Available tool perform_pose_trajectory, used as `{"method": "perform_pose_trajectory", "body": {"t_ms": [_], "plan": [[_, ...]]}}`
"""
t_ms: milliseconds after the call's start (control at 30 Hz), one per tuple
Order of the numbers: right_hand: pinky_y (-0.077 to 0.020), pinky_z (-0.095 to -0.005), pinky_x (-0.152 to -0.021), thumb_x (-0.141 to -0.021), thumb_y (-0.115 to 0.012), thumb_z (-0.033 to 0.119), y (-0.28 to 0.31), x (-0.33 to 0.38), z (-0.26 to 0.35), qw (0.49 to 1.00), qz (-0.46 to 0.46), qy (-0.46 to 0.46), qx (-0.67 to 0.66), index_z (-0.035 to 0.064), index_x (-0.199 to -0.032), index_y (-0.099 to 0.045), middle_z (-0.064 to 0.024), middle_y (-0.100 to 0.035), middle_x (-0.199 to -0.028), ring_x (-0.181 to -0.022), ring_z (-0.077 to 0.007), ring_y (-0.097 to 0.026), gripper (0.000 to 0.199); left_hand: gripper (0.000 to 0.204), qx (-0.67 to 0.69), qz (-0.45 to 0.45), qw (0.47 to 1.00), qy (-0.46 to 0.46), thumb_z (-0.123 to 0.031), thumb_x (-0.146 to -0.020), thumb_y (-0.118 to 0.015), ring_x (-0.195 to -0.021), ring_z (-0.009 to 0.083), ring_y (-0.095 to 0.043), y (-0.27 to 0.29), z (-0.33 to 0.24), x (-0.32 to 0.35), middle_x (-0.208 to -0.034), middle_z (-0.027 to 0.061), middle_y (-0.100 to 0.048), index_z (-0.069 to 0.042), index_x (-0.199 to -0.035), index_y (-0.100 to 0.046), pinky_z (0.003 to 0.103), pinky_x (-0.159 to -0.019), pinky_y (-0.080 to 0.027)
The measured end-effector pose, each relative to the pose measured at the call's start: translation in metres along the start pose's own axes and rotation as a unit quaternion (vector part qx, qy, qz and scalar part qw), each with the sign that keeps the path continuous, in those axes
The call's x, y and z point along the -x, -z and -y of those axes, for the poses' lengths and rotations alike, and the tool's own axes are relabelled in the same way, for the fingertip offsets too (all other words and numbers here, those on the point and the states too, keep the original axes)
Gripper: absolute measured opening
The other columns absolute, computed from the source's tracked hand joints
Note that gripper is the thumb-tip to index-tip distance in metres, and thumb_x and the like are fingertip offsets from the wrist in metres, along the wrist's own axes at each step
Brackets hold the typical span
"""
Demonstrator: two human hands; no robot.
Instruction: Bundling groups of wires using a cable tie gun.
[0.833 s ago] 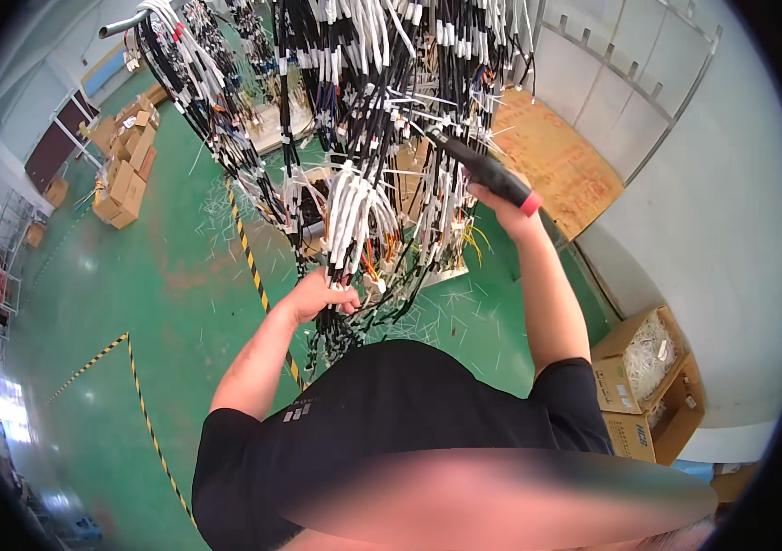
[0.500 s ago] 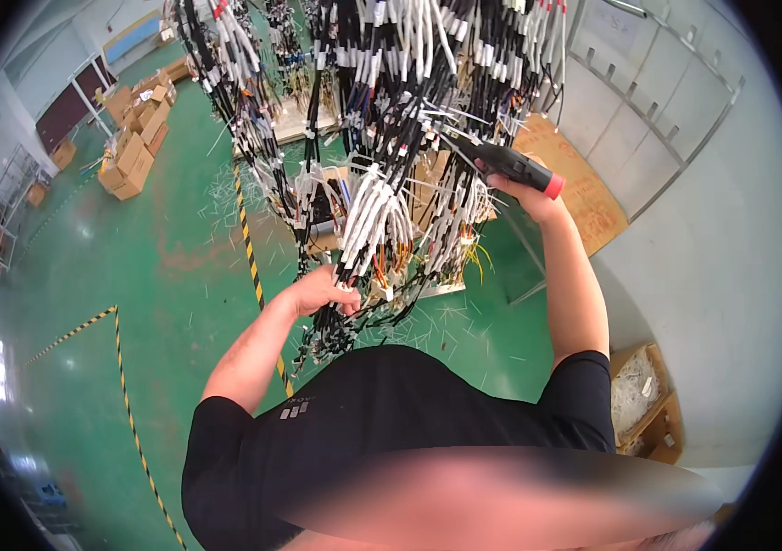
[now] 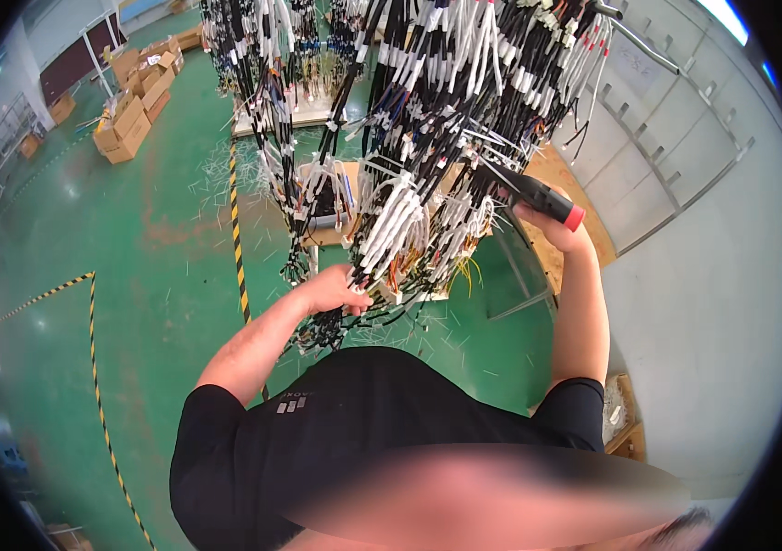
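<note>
Long bundles of wire harness (image 3: 391, 220), black and white sleeved with coloured wire ends, hang down before me. Low on one bundle, my left hand (image 3: 338, 289) is closed round its wires. My right hand (image 3: 552, 223) grips a black cable tie gun (image 3: 538, 195) with a red end cap. The gun's nose points up-left and meets the harness among several white cable ties (image 3: 501, 142); whether a tie sits in the nose cannot be made out. Dark wire ends (image 3: 318, 331) dangle below my left hand.
Behind the harness are a cardboard sheet (image 3: 584, 243) and a metal frame (image 3: 657, 119) by the white wall. Cardboard boxes (image 3: 125, 124) stand far left. Tie offcuts litter the green floor (image 3: 171, 275), marked with yellow-black tape (image 3: 238, 230). An open box (image 3: 625, 422) sits behind my right arm.
The view has shifted, so the harness and the gun appear farther right, and the gun lower. Both hands keep their holds, and the gun's nose stays at the harness.
</note>
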State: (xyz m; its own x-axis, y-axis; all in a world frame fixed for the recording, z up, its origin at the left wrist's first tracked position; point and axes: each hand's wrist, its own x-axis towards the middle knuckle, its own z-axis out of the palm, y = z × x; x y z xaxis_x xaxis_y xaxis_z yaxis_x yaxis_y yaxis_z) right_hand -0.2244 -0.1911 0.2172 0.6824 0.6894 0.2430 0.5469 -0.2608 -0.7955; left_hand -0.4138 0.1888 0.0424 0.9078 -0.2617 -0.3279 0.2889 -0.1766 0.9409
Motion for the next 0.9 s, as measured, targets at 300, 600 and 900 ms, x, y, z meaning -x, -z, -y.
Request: {"method": "perform_pose_trajectory", "body": {"t_ms": [300,600,900], "plan": [[-0.0465,-0.0366,-0.108,-0.096,-0.070,0.009,-0.004,0.000,-0.020,0.996,-0.041,-0.042,-0.061,0.0034,-0.137,-0.064,-0.0055,-0.072,-0.122,-0.119,-0.0197,-0.065,0.042,0.028,0.046,0.048,0.998,-0.002,-0.006,-0.087,-0.080,-0.072,0.0206,-0.073,0.010,0.001,0.000,-0.088,0.0118,-0.072,0.004,-0.106,-0.062,0.034,-0.065,-0.061],[-0.0499,-0.0324,-0.097,-0.090,-0.080,0.011,0.001,-0.001,-0.007,0.998,-0.051,-0.004,0.045,0.0051,-0.130,-0.069,-0.0048,-0.075,-0.116,-0.106,-0.0167,-0.067,0.042,0.032,-0.012,0.036,0.999,0.000,-0.009,-0.086,-0.082,-0.072,0.0197,-0.073,0.009,-0.005,0.001,-0.090,0.0119,-0.073,0.004,-0.107,-0.061,0.034,-0.068,-0.061],[-0.0524,-0.0385,-0.083,-0.090,-0.079,0.020,-0.016,-0.005,0.026,0.993,-0.019,0.053,0.102,0.0047,-0.108,-0.070,-0.0089,-0.069,-0.095,-0.086,-0.0220,-0.063,0.025,0.032,-0.082,-0.022,0.996,-0.007,-0.011,-0.085,-0.083,-0.070,0.0180,-0.073,-0.003,-0.010,0.003,-0.087,0.0105,-0.074,0.003,-0.104,-0.062,0.033,-0.067,-0.059]]}}
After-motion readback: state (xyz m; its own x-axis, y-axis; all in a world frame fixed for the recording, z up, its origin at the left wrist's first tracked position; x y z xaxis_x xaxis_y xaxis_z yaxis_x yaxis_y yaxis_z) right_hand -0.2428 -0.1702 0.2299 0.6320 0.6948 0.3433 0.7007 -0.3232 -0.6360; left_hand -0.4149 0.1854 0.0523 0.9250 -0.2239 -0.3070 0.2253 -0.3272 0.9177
